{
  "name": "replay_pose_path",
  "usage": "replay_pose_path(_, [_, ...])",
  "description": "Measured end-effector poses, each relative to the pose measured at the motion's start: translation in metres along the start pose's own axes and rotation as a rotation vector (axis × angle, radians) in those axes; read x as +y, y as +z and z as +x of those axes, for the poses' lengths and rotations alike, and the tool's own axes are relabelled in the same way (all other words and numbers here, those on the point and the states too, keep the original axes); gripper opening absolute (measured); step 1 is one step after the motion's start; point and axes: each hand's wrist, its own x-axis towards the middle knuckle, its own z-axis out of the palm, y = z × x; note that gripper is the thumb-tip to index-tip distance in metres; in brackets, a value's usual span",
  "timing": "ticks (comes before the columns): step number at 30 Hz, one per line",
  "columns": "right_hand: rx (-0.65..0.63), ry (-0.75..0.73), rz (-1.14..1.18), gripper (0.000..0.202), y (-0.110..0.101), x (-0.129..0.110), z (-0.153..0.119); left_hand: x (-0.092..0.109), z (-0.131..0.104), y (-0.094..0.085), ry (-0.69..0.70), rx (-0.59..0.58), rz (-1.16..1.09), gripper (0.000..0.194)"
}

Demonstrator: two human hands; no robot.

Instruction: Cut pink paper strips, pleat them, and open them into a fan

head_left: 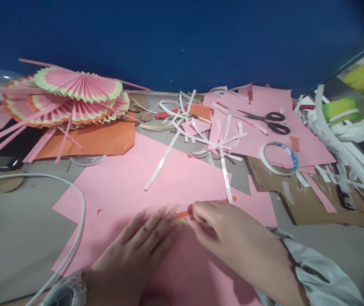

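My left hand (146,240) lies flat, fingers stretched out, on a large sheet of pink paper (112,187). Its fingertips rest at the left end of a narrow orange paper strip (183,213). Just beside them, my right hand (220,225) is closed, thumb and fingers pinched at that strip. A thin pale strip (182,222) shows below the orange one, between the two hands. The far end of the orange strip sticks out past my right knuckles. What exactly lies between the right fingertips is partly hidden.
Pleated pink paper fans (80,87) lie on orange paper (105,138) at the left. White curled strips (222,144) cluster behind my hands. Black scissors (271,121), a tape roll (263,157) and brown cardboard (309,212) are at the right. A white cable (83,204) loops at the left.
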Motion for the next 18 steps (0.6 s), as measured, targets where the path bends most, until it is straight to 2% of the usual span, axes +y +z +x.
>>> replay_pose_path(9, [0.120,-0.074,0.078,0.026,0.002,-0.007,-0.012,-0.001,0.001,0.003,0.011,0.008,-0.002,0.078])
replay_pose_path(13, [0.098,-0.072,0.123,0.030,-0.001,-0.014,-0.012,-0.003,0.000,0.009,0.036,-0.025,-0.050,0.075])
replay_pose_path(18, [0.093,-0.020,0.076,0.026,-0.003,-0.012,-0.009,-0.008,-0.001,0.019,0.108,0.034,-0.095,0.080])
